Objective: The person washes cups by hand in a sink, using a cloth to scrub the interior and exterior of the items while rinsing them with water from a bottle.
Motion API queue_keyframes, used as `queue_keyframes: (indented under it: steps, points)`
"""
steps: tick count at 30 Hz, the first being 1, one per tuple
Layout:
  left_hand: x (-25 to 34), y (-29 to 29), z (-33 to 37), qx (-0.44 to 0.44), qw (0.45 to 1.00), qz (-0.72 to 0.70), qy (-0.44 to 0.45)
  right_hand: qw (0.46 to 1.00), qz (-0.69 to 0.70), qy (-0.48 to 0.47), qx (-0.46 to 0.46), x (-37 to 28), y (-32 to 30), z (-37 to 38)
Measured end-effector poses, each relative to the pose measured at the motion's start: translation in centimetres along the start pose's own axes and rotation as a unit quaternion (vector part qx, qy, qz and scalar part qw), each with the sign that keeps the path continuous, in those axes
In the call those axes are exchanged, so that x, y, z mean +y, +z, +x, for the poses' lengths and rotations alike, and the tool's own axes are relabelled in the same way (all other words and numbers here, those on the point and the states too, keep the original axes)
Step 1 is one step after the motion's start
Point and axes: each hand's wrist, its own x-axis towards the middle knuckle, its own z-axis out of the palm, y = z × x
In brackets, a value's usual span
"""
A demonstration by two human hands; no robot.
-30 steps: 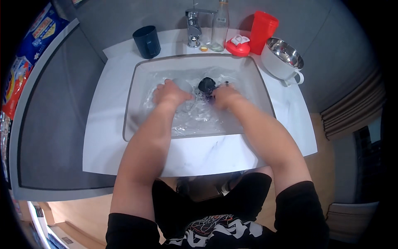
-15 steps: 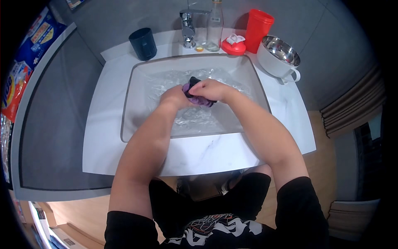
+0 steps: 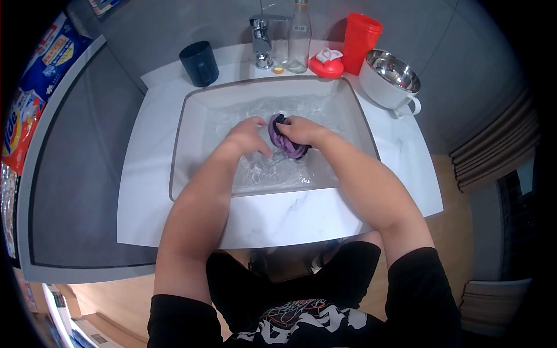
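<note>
A crumpled purple and black cloth (image 3: 284, 142) is bunched up over the rippling water in a rectangular sink (image 3: 191, 156). My right hand (image 3: 302, 130) is closed around its upper right side. To the left of the cloth, my left hand (image 3: 246, 137) is open, thumb and fingers apart, with a small gap between it and the cloth. The exact kind of cloth cannot be made out.
Behind the sink stand a dark mug (image 3: 199, 64), a chrome faucet (image 3: 263, 43), a glass bottle (image 3: 299, 43), a small yellow cap (image 3: 278, 70), a red lid (image 3: 326, 65) and a red cup (image 3: 362, 46). At right is a white cup with steel inside (image 3: 380, 87). Detergent bags (image 3: 26, 124) line the far left.
My left hand has let go of the cloth and opened, drawing away a little. The cloth has shifted slightly right and hangs looser in my right hand.
</note>
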Motion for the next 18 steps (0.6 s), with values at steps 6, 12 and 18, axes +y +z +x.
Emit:
queue_keyframes:
  steps: [6,12,18]
  points:
    - [-0.7,-1.2,0.8,-0.063,0.967,-0.112,-0.220,0.995,0.021,-0.078,-0.061,1.4,-0.9,0.5]
    - [-0.1,0.2,0.7,0.078,0.996,-0.001,-0.037,0.999,0.003,-0.016,0.038,0.9,-0.2,1.2]
    - [-1.5,0.7,1.6,0.216,0.976,-0.009,0.032,0.977,0.211,0.006,0.011,1.4,-0.9,1.2]
